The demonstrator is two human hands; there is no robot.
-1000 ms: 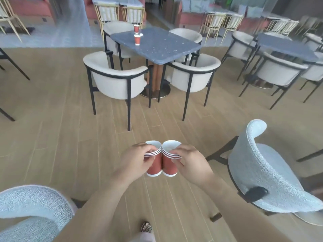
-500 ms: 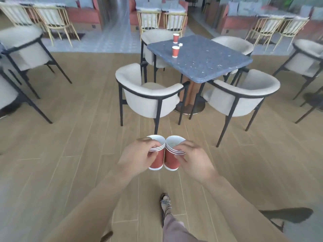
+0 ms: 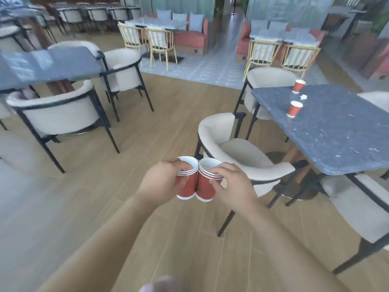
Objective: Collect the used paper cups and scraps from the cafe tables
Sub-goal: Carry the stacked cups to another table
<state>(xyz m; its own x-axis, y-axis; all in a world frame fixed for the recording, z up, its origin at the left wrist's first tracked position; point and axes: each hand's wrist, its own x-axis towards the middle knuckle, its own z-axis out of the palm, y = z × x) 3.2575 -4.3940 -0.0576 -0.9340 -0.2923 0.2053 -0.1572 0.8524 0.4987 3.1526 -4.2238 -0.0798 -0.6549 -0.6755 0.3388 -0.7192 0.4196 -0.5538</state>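
Note:
My left hand (image 3: pixel 161 183) grips a stack of nested red paper cups (image 3: pixel 188 185) with white rims. My right hand (image 3: pixel 235 187) holds a second stack of red cups (image 3: pixel 205 187), and the two stacks touch side by side in front of me. On the dark blue speckled table (image 3: pixel 336 131) to the right stand two more red paper cups, the nearer cup (image 3: pixel 294 109) and the farther cup (image 3: pixel 298 86). A small white crumpled scrap (image 3: pixel 303 97) lies between them.
A cream armchair with a black frame (image 3: pixel 235 148) stands between me and the blue table, with another chair (image 3: pixel 357 203) at the right. A second dark table (image 3: pixel 48 64) with cream chairs (image 3: pixel 56 110) is at the left. Wooden floor stretches ahead; yellow chairs and red sofas line the back.
The view has swung left and I have come closer, so the blue table with its cups now sits at the right. Both hands still hold their cup stacks together.

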